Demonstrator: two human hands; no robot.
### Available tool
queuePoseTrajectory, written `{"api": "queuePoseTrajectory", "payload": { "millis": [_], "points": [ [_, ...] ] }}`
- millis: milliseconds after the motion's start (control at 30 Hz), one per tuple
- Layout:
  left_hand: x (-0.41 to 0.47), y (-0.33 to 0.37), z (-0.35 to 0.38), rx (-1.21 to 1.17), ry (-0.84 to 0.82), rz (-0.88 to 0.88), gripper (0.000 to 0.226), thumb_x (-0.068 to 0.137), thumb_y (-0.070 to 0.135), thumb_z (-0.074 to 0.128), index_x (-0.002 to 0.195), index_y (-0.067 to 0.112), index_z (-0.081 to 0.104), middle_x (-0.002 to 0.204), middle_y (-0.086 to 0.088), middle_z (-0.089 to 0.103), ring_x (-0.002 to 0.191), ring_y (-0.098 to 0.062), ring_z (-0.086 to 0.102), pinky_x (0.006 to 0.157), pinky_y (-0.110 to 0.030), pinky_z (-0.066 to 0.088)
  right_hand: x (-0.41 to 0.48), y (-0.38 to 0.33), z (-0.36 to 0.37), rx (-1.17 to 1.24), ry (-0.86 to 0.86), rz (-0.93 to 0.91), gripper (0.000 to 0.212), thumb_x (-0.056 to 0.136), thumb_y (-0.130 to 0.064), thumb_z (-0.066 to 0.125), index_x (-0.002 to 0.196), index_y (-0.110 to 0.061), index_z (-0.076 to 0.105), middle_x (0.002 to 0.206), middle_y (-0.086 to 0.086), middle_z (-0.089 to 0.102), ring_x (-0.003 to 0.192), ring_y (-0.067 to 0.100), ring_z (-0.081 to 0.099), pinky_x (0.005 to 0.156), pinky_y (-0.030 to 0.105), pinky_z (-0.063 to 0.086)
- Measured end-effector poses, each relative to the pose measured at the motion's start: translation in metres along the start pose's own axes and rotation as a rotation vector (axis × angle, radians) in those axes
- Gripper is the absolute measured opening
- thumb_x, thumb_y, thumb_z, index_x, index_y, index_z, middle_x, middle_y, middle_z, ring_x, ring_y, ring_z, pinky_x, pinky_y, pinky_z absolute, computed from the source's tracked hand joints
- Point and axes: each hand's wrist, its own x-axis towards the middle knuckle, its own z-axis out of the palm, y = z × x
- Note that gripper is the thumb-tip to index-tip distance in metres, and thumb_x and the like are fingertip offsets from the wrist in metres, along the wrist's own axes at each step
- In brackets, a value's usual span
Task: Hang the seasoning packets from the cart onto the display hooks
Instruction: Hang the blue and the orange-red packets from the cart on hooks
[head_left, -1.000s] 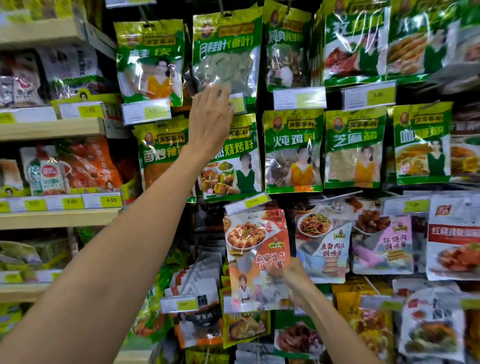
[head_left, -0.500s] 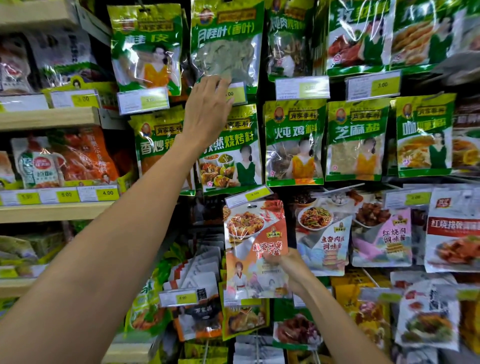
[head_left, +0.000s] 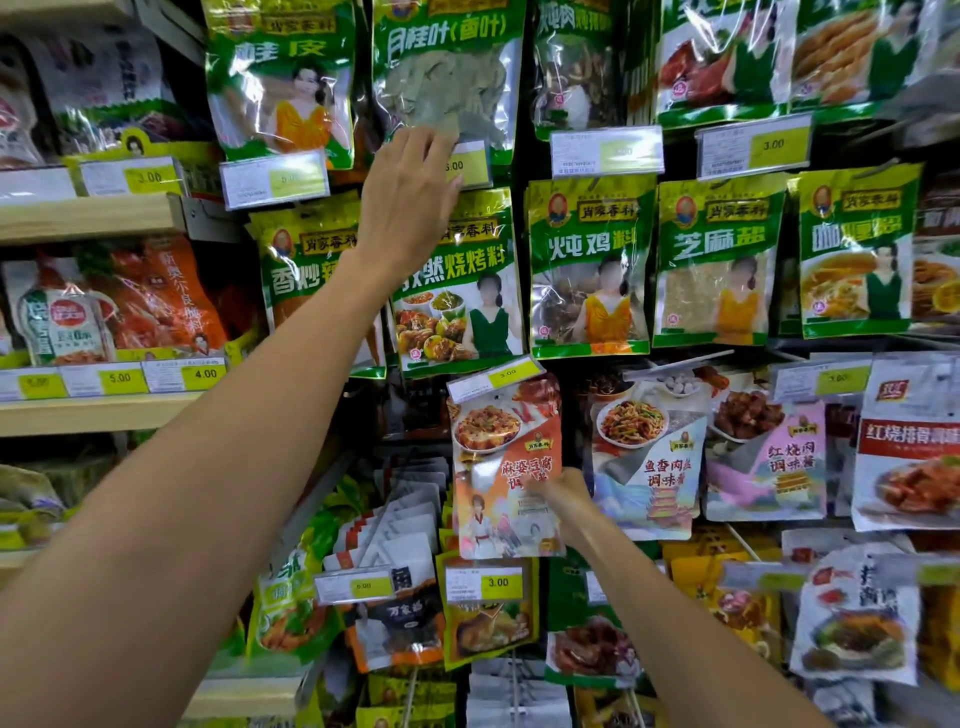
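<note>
Pinching the right edge of the orange sauce packet (head_left: 498, 467) about halfway down, the right hand (head_left: 563, 501) holds it flat against the lower middle row of the display, just under a tilted price tag (head_left: 506, 373). The left hand (head_left: 410, 208) reaches up with its grip spread, straight fingers touching the bottom of the bay-leaf packet (head_left: 447, 78). The orange packet looks light, thin and floppy, and its glossy film is likely to slide between fingers. Holding it near the top, beside the hang hole, would probably guide it onto the hook more surely. The hook itself is hidden.
</note>
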Motion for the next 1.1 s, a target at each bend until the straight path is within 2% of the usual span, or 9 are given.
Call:
{"api": "queuePoseTrajectory", "payload": {
  "millis": [167,267,467,533,633,733,900,1033,1100],
  "points": [
    [0.000,-0.001,0.000,-0.023,0.022,-0.002,0.042,0.099,0.028,0.042,0.134,0.005,0.043,0.128,-0.016,0.049,0.117,-0.028,0.045,0.096,-0.034,0.034,0.011,0.005,0.009,-0.039,0.058,0.008,0.035,0.088,-0.009,0.066,0.116,0.011,0.058,0.116,0.022,0.063,0.108,0.035,0.059,0.090,0.040,0.047],
    [-0.001,-0.001,0.000,-0.047,0.035,0.007,0.042,0.099,0.027,0.042,0.134,0.005,0.043,0.128,-0.016,0.049,0.117,-0.028,0.045,0.096,-0.033,0.034,0.004,0.008,0.007,-0.111,0.093,-0.031,0.023,0.088,-0.019,0.067,0.094,0.002,0.064,0.092,0.015,0.064,0.086,0.028,0.061,0.077,0.037,0.045],
    [-0.008,0.007,0.001,-0.103,0.105,-0.021,0.039,0.097,0.019,0.041,0.131,0.001,0.047,0.131,-0.017,0.050,0.122,-0.028,0.045,0.105,-0.031,0.032,-0.041,0.005,-0.006,-0.272,0.233,-0.285,0.028,0.092,-0.011,0.061,0.118,-0.002,0.055,0.102,0.005,0.065,0.091,0.017,0.060,0.056,0.006,0.037],
    [-0.015,0.018,0.001,-0.122,0.158,-0.024,0.033,0.095,0.010,0.041,0.123,-0.002,0.053,0.128,-0.020,0.053,0.119,-0.032,0.049,0.103,-0.034,0.035,-0.061,0.000,-0.015,-0.304,0.284,-0.415,0.027,0.095,-0.008,0.055,0.122,-0.004,0.051,0.101,-0.003,0.056,0.096,0.014,0.056,0.064,0.002,0.039],
    [-0.029,0.045,0.001,-0.185,0.197,0.018,0.025,0.092,0.003,0.046,0.110,-0.006,0.061,0.116,-0.023,0.060,0.108,-0.037,0.057,0.094,-0.040,0.041,-0.082,-0.012,-0.035,-0.360,0.303,-0.532,0.031,0.099,-0.014,0.050,0.129,-0.007,0.051,0.118,0.001,0.058,0.106,0.014,0.054,0.085,0.015,0.044],
    [-0.043,0.087,0.002,-0.295,0.185,0.122,0.020,0.092,0.003,0.051,0.103,-0.008,0.064,0.106,-0.023,0.063,0.101,-0.037,0.060,0.086,-0.041,0.044,-0.093,-0.021,-0.069,-0.331,0.312,-0.551,0.030,0.100,-0.019,0.049,0.127,-0.006,0.054,0.122,0.007,0.061,0.114,0.022,0.057,0.094,0.031,0.047],
    [-0.079,0.190,0.001,-0.630,0.048,0.139,0.024,0.096,0.014,0.046,0.097,-0.002,0.064,0.092,-0.018,0.064,0.090,-0.030,0.057,0.076,-0.035,0.039,-0.113,-0.007,-0.155,-0.397,0.392,-0.501,0.025,0.101,-0.022,0.048,0.122,-0.013,0.059,0.109,0.003,0.065,0.095,0.016,0.060,0.083,0.031,0.049],
    [-0.124,0.297,0.014,-0.932,-0.117,-0.032,0.020,0.096,0.011,0.049,0.095,-0.001,0.066,0.089,-0.016,0.066,0.086,-0.022,0.055,0.073,-0.028,0.036,-0.140,0.028,-0.252,-0.424,0.499,-0.378,0.025,0.101,-0.026,0.047,0.113,-0.012,0.063,0.093,0.007,0.068,0.085,0.023,0.064,0.072,0.031,0.051],
    [-0.149,0.353,0.020,-1.114,-0.312,-0.137,0.021,0.099,0.016,0.047,0.093,0.007,0.065,0.078,-0.001,0.063,0.075,-0.006,0.056,0.063,-0.018,0.033,-0.159,0.052,-0.304,-0.421,0.562,-0.301,0.024,0.100,-0.025,0.047,0.107,-0.010,0.065,0.084,0.010,0.068,0.079,0.026,0.064,0.069,0.037,0.050]
  ]
}}
